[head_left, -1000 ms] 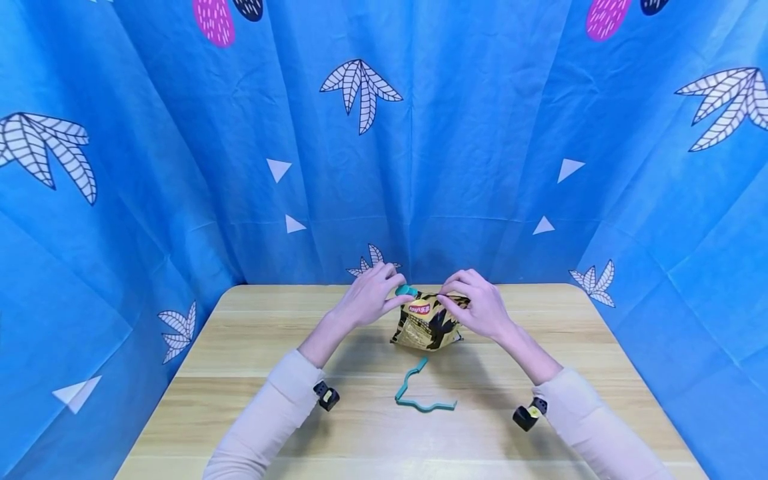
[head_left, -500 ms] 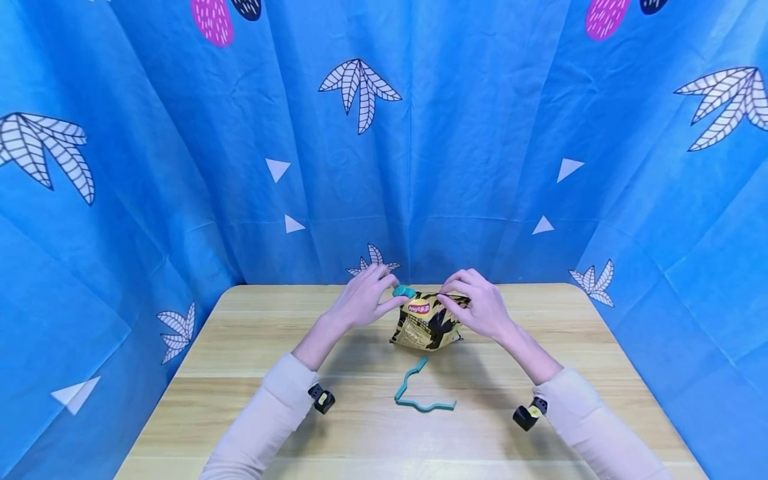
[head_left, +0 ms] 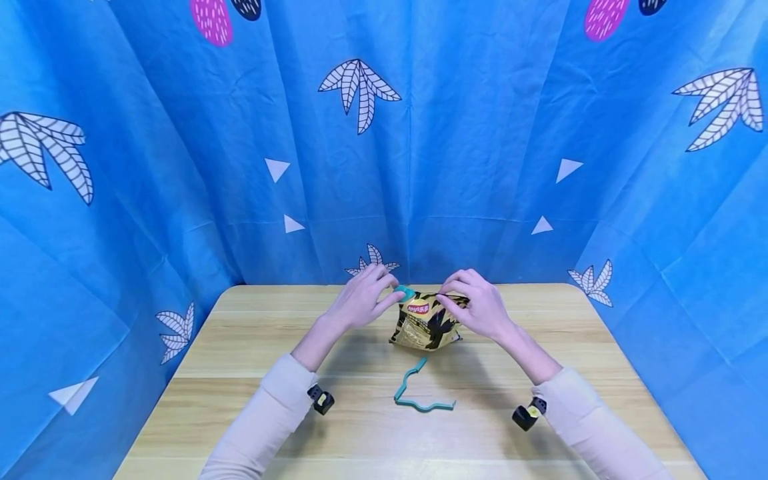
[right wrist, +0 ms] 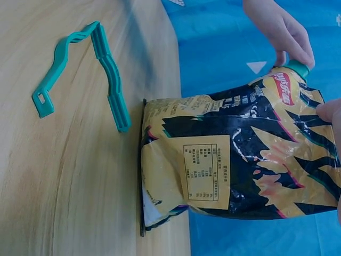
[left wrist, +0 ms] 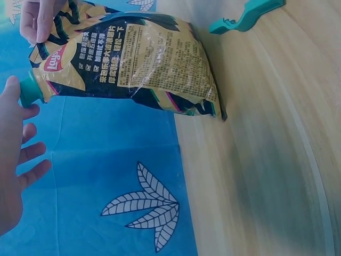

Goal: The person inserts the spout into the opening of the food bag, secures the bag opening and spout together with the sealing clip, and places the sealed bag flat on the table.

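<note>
A gold and black bag of chips (head_left: 426,323) stands upright on the table, its top edge level with both hands. My left hand (head_left: 364,297) pinches a small round teal cap-like piece (left wrist: 30,89) at the bag's upper left corner; the thumb lies on it in the head view and the other fingers are spread. My right hand (head_left: 477,303) pinches the bag's top edge on the right between thumb and fingers. In front of the bag lies a teal bag clip (head_left: 414,390), unfolded into a bent V shape, untouched by either hand.
The light wooden table (head_left: 240,380) has rounded far corners. A blue patterned curtain (head_left: 480,167) hangs close behind the bag and along both sides. The bag clip (right wrist: 109,74) lies beside the bag's base in the right wrist view.
My left hand has shifted slightly left, and its thumb has drawn back and come to the teal piece again. The right hand, the bag and the loose clip have barely moved.
</note>
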`<state>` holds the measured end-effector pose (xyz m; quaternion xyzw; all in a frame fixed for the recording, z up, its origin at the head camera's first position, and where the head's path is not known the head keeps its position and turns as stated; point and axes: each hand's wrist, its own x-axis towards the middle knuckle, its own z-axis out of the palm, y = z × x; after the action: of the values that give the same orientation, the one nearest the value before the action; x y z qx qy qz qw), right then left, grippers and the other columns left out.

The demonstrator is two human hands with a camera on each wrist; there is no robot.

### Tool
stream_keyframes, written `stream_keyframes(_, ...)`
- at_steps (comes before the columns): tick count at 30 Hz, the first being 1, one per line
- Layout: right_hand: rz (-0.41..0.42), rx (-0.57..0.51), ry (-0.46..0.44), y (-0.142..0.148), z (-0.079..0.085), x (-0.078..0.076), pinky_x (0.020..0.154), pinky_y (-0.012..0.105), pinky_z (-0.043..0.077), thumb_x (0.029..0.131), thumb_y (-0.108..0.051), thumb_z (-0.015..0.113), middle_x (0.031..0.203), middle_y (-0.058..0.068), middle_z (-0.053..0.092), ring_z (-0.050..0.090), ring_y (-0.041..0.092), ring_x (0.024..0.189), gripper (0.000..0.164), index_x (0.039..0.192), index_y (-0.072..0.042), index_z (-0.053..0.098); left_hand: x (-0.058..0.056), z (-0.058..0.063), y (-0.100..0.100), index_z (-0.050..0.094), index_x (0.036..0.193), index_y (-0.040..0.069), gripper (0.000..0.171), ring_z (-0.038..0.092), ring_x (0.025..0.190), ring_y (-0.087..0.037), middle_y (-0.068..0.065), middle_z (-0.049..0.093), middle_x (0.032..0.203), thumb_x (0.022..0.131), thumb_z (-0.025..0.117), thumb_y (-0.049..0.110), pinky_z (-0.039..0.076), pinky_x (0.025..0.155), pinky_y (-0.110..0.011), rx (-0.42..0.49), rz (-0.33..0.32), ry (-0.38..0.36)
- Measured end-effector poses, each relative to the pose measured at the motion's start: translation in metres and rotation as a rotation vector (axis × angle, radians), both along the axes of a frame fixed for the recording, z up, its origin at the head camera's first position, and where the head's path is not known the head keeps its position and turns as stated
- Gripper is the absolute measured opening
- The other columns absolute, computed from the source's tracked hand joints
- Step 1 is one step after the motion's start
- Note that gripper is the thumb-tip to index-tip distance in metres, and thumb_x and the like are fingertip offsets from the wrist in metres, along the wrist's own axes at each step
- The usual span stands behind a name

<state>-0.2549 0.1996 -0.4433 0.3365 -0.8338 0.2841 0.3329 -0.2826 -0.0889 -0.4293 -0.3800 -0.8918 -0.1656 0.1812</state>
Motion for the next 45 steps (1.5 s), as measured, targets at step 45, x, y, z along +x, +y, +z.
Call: stream_keyframes(45,-0.008,0.009,0.006,0.001,0.002,0.000,0.068,0.034,0.053,0.086,-0.019,0.084,0.096,-0.003,0.074,0.063,0.016,0.090,0.008,0.091,-0.020,0.079,0.048,-0.053,-0.021,0.070,0.114,0.019,0.042,0.059,0.109,-0.017,0.002,0.064,0.109,0.103,0.059,0.057,0.053,0.101,-0.038,-0.146,-0.012,-0.070)
